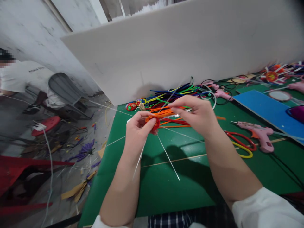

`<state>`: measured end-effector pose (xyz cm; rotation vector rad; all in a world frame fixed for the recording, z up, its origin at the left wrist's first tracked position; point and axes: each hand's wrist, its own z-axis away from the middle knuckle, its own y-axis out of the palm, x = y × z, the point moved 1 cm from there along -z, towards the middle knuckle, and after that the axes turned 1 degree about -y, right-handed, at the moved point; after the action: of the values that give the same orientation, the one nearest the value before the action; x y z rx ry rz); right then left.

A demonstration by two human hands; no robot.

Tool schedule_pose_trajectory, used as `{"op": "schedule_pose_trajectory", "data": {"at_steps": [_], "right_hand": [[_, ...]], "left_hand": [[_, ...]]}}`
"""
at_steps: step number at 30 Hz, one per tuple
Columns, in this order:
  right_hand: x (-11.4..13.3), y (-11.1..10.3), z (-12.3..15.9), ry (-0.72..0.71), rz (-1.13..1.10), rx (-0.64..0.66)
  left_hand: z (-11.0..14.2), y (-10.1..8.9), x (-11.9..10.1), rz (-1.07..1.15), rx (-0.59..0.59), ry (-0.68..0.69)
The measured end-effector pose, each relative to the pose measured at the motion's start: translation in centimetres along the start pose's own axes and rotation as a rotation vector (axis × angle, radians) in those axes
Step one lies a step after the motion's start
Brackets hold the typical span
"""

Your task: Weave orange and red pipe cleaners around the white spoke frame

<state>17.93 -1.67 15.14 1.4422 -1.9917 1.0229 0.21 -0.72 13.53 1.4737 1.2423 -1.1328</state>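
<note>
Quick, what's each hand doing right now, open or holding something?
Left hand: closed, holding a small orange-red fuzzy piece.
Right hand: closed in a pinch, apparently on an orange strand.

Soft, dim light casts hazy shadows on the green tabletop (163, 194) and pale board (166, 53).

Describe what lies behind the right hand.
Beyond the right hand, a heap of multicoloured stems lies on the green table, before the white panel. Whatever the hand itself covers cannot be seen.
</note>
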Motion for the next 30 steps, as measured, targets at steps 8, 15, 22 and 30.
{"op": "schedule_pose_trajectory", "data": {"at_steps": [8, 15, 22, 30], "right_hand": [[0.0, -0.3, 0.5, 0.186, -0.177, 0.129], [-0.5, 1.7, 0.2, 0.204, -0.212, 0.12], [-0.9, 2.2, 0.1, 0.205, -0.356, 0.001], [-0.9, 2.3, 0.0, 0.211, -0.395, 0.079]], "left_hand": [[-0.4, -0.4, 0.0, 0.199, -0.145, -0.019], [0.4, 0.7, -0.1, 0.249, -0.037, -0.124], [0.5, 1.2, 0.4, 0.249, 0.008, -0.151], [0.5, 1.4, 0.5, 0.24, -0.017, -0.166]]}}
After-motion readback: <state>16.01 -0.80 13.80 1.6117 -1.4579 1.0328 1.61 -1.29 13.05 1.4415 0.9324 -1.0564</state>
